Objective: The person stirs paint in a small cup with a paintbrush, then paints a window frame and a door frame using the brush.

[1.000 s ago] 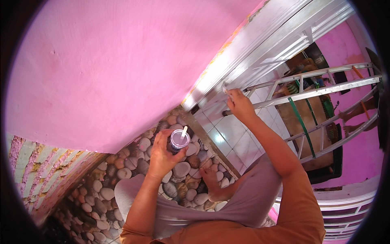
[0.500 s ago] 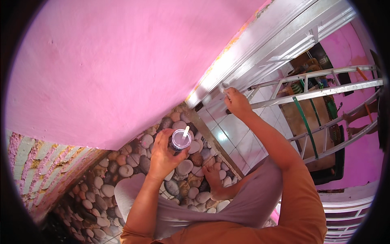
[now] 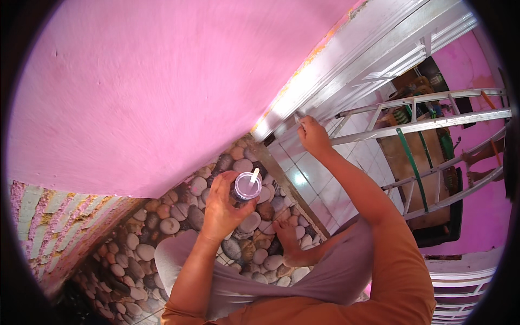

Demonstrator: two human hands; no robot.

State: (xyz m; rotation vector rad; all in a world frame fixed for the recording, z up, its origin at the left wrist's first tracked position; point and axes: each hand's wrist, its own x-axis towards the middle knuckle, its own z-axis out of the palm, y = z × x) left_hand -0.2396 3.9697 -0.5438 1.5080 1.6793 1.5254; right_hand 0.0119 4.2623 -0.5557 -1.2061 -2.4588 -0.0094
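My left hand (image 3: pixel 222 208) is wrapped around a small round container (image 3: pixel 246 187) with a pale lilac top and a white stick standing in it, held above the pebble floor. My right hand (image 3: pixel 311 132) reaches up to the white door frame (image 3: pixel 346 70) and pinches a small thin tool (image 3: pixel 297 117) against its edge, close to where the frame meets the pink wall (image 3: pixel 162 92). What kind of tool it is I cannot make out. My bare foot (image 3: pixel 290 244) rests on the pebbles below.
A floor of rounded pebbles (image 3: pixel 162 227) lies under me, with white tiles (image 3: pixel 314 179) beyond a grey threshold. A metal ladder (image 3: pixel 428 124) with a green strap lies across the doorway at right. A rough pink-and-white wall strip (image 3: pixel 49 227) runs at lower left.
My right hand has slid a little to the left and down along the door frame. My left hand with the container has barely moved.
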